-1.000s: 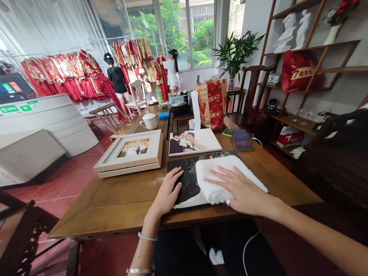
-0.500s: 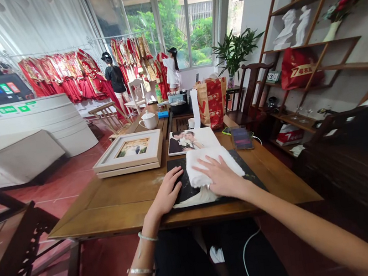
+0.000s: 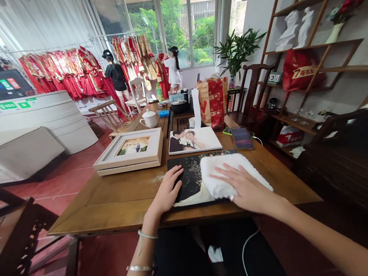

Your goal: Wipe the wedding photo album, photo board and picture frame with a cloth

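A dark photo panel (image 3: 193,178) lies flat at the near edge of the wooden table (image 3: 117,203). My left hand (image 3: 168,191) rests on the panel's left edge with fingers spread, holding it down. A folded white towel (image 3: 233,170) lies on the panel's right half, and my right hand (image 3: 245,186) presses flat on the towel with fingers stretched out. Behind the panel lie a white wedding photo print (image 3: 193,140) and a framed photo (image 3: 130,151) in a pale wooden frame.
A phone (image 3: 242,139) with a cable lies to the right of the print. Further back stand a white teapot (image 3: 150,119), a tea tray and a red paper bag (image 3: 212,102). Wooden chairs, a shelf unit (image 3: 316,49) on the right. Two persons stand by red garments.
My right hand slid the towel up and leftward over the panel, then back down to the right. My left hand stayed on the panel's left edge.
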The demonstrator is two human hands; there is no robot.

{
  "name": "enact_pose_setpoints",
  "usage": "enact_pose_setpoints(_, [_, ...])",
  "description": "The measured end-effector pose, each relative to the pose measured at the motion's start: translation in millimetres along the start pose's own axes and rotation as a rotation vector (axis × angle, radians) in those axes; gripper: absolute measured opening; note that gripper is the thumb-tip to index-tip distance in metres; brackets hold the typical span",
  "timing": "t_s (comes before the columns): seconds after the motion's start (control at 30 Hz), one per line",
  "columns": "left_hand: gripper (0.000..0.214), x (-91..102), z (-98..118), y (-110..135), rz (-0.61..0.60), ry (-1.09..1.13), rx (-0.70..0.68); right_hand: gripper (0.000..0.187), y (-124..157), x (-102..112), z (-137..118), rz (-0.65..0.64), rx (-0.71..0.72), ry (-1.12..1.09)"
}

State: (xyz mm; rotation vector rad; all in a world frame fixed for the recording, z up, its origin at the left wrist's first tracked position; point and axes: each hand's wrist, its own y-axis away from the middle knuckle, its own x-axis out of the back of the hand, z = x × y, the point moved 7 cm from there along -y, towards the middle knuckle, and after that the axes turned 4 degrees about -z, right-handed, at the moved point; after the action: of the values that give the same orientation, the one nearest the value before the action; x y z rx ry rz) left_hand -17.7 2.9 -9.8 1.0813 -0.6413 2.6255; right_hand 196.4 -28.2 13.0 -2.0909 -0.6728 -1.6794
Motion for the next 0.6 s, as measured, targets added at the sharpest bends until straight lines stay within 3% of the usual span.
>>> enact_pose_setpoints(0.17, [0.04,0.3,0,0,-0.011,-0.002,0.0,0.065,-57,12,35,-0.006,-0.082,0.027])
enact_pose_setpoints(0.33, [0.039,0.6,2,-1,-0.005,0.002,-0.009,0.059,-100,18,31,-0.009,-0.053,0.024])
enact_pose_setpoints(0.47, [0.039,0.0,1,-1,-0.007,0.013,-0.002,0.064,-97,9,4,0.015,-0.029,0.05])
enact_pose_setpoints(0.6, [0.038,-0.9,-2,-1,0.004,0.032,-0.012,0.07,-59,-6,-34,0.036,-0.007,0.116])
